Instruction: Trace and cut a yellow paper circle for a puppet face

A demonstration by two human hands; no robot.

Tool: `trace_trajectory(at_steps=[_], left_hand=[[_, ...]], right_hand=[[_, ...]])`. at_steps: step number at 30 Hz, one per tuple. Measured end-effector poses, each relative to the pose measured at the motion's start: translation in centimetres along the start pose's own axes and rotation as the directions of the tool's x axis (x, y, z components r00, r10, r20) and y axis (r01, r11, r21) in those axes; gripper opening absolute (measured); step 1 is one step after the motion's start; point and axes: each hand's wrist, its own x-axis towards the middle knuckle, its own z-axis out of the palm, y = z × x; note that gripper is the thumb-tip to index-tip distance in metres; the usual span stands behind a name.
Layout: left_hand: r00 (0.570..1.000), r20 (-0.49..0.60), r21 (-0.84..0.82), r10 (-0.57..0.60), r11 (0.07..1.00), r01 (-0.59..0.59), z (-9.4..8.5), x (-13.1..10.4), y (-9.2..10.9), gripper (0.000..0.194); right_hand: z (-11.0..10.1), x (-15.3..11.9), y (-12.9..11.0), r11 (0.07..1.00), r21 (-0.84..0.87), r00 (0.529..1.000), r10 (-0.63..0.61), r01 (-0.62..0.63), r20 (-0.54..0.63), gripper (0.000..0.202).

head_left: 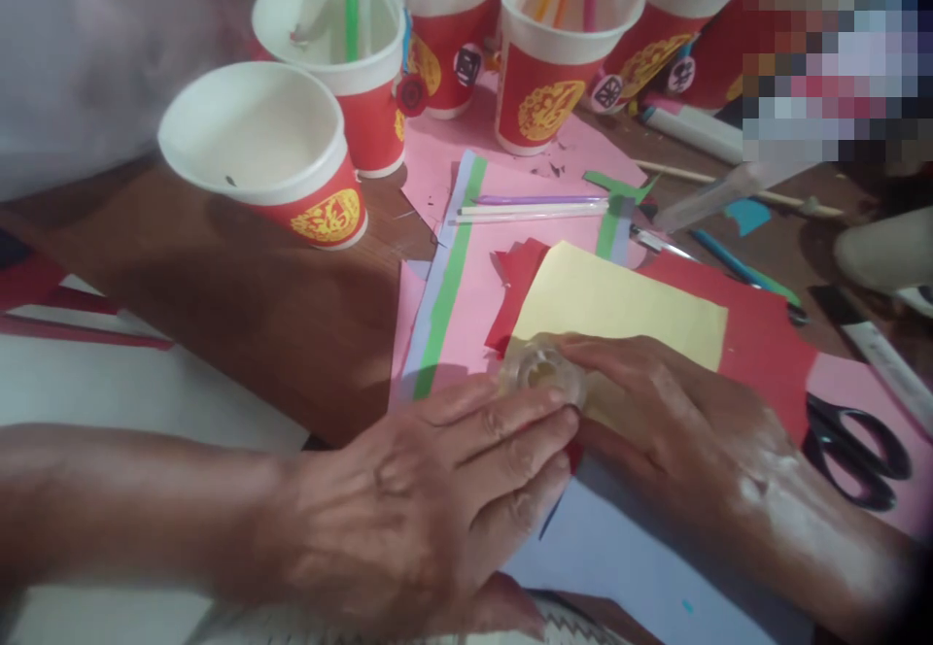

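A clear round object like a tape roll (543, 373) lies at the lower left of a yellow paper sheet (627, 300), which rests on red paper (762, 334). My left hand (444, 480) reaches in from the left, palm down, fingers stretched out, the fingertips touching the roll's near side. From the right, my right hand (677, 412) is bent round the roll's right side, its fingertips at the rim. Part of the roll is hidden under the fingers.
Several red and white paper cups (252, 130) stand at the back, some holding coloured straws. Black-handled scissors (856, 451) lie at the right. Pink paper (502, 286), pens and a wooden stick (736, 188) lie around. A person's light clothing shows at upper left.
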Motion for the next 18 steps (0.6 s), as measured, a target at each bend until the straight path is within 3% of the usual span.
trace_trajectory(at_steps=[3,7,18], left_hand=[[0.999,0.026,0.023,-0.048,0.999,0.047,0.6,0.3,0.4,0.064],[0.995,0.014,0.085,-0.094,0.992,0.093,1.0,0.6,0.9,0.061],[0.995,-0.007,0.120,-0.099,0.988,0.099,1.2,0.9,1.3,0.057]], right_hand=[[0.0,0.0,0.0,1.000,-0.004,1.000,0.020,-0.020,0.009,0.029],[-0.2,-0.1,0.2,0.999,-0.035,0.999,0.009,-0.008,0.042,0.033],[0.1,0.2,0.1,1.000,-0.018,1.000,0.003,-0.003,-0.005,0.036]])
